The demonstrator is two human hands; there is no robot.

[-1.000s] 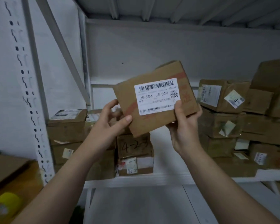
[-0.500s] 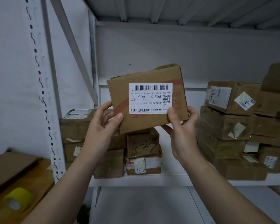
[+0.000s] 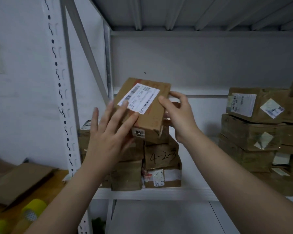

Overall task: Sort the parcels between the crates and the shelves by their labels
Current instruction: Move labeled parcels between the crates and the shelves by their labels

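Observation:
A brown cardboard parcel (image 3: 147, 115) with a white barcode label on its upper face lies tilted on top of the left stack of parcels (image 3: 161, 156) on the white shelf (image 3: 159, 193). My right hand (image 3: 179, 115) grips its right edge, thumb on top and fingers curled behind. My left hand (image 3: 112, 132) lies against the parcel's left side with its fingers straight and spread, the thumb resting on the top face. Under the parcel sits a box marked "4-2-3".
A second stack of labelled parcels (image 3: 254, 129) fills the shelf's right side. A perforated white upright (image 3: 61, 92) and a diagonal brace stand at the left. Flattened cardboard (image 3: 19, 179) and yellow tape rolls (image 3: 32, 210) lie on a wooden surface at lower left.
The parcel, held upright with its label facing me before, has been tipped flat and lowered onto the left stack. My left hand has gone from gripping it to lying open against it.

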